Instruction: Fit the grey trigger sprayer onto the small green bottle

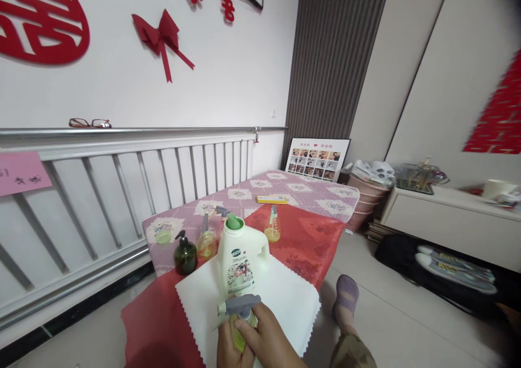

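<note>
Close to me, a small spray bottle [238,335] with a grey trigger head and yellowish liquid stands upright between my hands. My left hand [228,347] wraps round its left side, below the nozzle. My right hand [271,338] closes on its right side, with the thumb across the front under the head. Just beyond is a large pale green detergent jug [244,259] with a green cap, on a white scalloped mat [288,292]. To its left are a dark green pump bottle [185,255] and an amber spray bottle [207,243]. Another spray bottle [272,228] stands behind the jug, to the right.
A red cloth [317,235] partly covers the purple patterned tablecloth [252,189]. A yellow-edged box [271,199] lies farther back, and a pale green lid [163,236] lies at the left. A white radiator [122,189] borders the table's left. A low cabinet [448,216] stands at the right.
</note>
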A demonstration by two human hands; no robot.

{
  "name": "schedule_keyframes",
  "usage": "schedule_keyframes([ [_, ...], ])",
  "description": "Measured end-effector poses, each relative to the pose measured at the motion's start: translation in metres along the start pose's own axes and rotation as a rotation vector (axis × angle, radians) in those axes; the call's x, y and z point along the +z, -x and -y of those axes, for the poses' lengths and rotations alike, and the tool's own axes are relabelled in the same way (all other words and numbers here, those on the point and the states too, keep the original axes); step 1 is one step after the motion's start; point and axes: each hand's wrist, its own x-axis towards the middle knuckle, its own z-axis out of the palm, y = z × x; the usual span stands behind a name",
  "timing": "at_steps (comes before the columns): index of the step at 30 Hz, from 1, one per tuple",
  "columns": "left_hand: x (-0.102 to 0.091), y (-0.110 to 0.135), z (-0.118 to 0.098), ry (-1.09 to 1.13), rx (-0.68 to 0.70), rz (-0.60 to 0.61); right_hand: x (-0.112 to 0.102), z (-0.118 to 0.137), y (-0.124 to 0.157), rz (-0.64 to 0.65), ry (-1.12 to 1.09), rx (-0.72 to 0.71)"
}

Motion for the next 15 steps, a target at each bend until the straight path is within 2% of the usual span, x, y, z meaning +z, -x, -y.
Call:
schedule_keyframes([
  [8, -0.005, -0.005, -0.016, 0.11, 0.006, 0.044, 0.005, -0.017, 0.003, -0.008, -0.177, 0.01],
  [13, -0.01, -0.005, -0.026, 0.163, -0.011, 0.009, 0.006, -0.041, 0.006, -0.161, -0.259, 0.038],
  [15, -0.01, -0.005, -0.029, 0.179, -0.03, -0.003, 0.003, -0.043, 0.006, -0.183, -0.244, 0.042],
])
